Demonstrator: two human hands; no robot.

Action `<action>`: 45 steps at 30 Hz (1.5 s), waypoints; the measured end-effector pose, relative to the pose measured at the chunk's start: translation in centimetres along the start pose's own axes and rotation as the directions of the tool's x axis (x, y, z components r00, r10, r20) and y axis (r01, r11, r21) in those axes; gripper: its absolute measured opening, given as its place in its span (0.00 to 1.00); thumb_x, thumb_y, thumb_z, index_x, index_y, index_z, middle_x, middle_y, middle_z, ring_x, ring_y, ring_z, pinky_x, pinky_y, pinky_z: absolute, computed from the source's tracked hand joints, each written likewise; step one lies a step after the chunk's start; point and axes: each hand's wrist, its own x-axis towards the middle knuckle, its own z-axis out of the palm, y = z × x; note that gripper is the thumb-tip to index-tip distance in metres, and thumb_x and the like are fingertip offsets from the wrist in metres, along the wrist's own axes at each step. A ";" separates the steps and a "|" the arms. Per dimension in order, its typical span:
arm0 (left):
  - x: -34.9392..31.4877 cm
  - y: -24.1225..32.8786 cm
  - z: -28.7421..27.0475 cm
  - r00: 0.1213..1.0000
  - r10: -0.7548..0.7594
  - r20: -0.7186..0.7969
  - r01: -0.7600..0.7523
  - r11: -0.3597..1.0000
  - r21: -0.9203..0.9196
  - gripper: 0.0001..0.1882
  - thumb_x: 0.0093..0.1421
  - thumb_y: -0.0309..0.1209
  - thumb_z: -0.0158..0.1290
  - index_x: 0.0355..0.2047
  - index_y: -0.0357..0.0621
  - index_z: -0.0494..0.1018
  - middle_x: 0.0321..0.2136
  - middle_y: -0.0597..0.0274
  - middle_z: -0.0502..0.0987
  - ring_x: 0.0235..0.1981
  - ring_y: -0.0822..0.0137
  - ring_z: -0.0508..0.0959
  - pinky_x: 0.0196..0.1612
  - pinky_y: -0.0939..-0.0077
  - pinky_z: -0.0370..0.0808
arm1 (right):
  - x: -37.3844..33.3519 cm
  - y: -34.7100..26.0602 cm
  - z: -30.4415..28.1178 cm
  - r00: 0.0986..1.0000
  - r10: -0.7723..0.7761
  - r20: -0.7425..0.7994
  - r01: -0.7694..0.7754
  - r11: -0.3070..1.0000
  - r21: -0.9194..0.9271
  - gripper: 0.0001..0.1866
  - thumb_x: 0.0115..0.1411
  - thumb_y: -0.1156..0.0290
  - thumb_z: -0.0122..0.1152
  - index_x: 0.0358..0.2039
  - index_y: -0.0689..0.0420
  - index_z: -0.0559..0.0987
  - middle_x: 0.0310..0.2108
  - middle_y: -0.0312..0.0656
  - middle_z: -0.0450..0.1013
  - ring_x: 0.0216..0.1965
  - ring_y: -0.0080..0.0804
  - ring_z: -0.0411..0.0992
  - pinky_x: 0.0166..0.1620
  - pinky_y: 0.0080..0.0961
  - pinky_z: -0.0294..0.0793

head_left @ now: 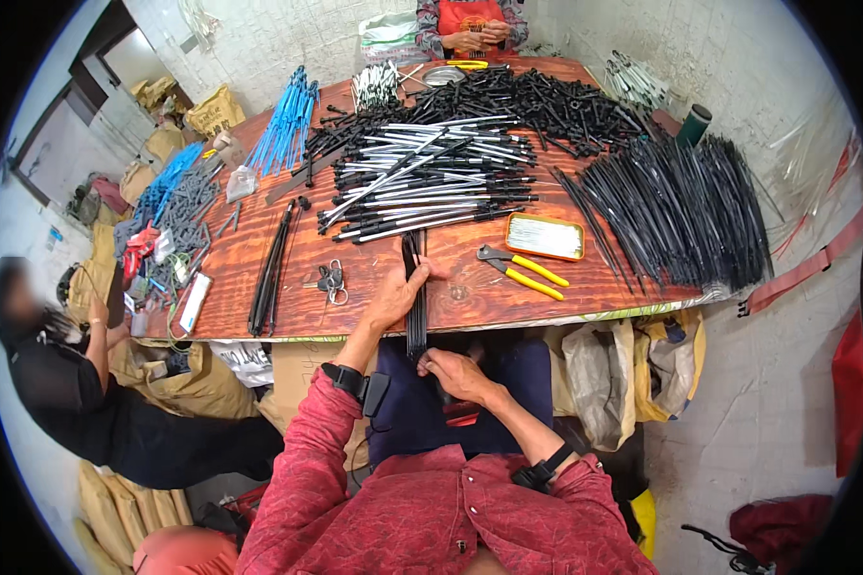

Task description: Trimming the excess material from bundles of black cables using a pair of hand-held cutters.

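Note:
A slim bundle of black rods (pixel 416 326) reaches over the table's front edge toward my lap. My left hand (pixel 398 292) is closed round its upper part, at the edge of the tabletop. Lower down, above my lap, my right hand (pixel 458 375) has its fingers closed at the near end of the bundle. Just beyond the hands lies a wide pile of silver rods with black ends (pixel 436 177). Yellow-handled pliers (pixel 525 272) rest right of my left hand, and a small bunch of keys (pixel 332 281) to its left.
On the reddish wooden table (pixel 225 311) are an orange-rimmed tin of thin pale pieces (pixel 545 237), long black strips (pixel 681 216), black fittings (pixel 566 105), blue rods (pixel 286 120) and grey parts (pixel 177 216). A person (pixel 58 374) sits at left; another (pixel 470 29) works at the far side.

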 end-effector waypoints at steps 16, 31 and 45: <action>-0.6 0.2 -2.0 0.981 -0.041 0.190 0.017 0.992 0.126 0.16 0.71 0.37 0.47 0.51 0.38 0.73 0.47 0.59 0.79 0.50 0.64 0.77 0.56 0.67 0.70 | 2.2 -12.2 -11.1 0.935 -0.085 -0.344 0.078 0.996 -0.034 0.11 0.61 0.75 0.58 0.44 0.59 0.79 0.42 0.47 0.77 0.39 0.34 0.79 0.39 0.31 0.77; -0.9 -2.0 -3.1 0.980 0.122 0.158 -0.107 0.989 -0.100 0.21 0.66 0.34 0.53 0.57 0.42 0.69 0.50 0.53 0.75 0.54 0.57 0.73 0.58 0.64 0.69 | 10.4 -13.9 -9.5 0.975 -0.175 -0.139 0.139 0.962 -0.237 0.11 0.56 0.76 0.63 0.39 0.65 0.80 0.38 0.45 0.77 0.39 0.38 0.77 0.44 0.29 0.76; -0.6 -3.7 -3.3 0.968 0.060 0.245 -0.003 0.973 -0.229 0.18 0.66 0.32 0.54 0.54 0.40 0.70 0.46 0.57 0.77 0.49 0.64 0.75 0.54 0.68 0.70 | 10.2 -12.6 -7.8 0.930 -0.169 -0.326 0.055 0.942 -0.331 0.08 0.57 0.76 0.62 0.37 0.65 0.80 0.37 0.44 0.78 0.39 0.36 0.77 0.44 0.28 0.75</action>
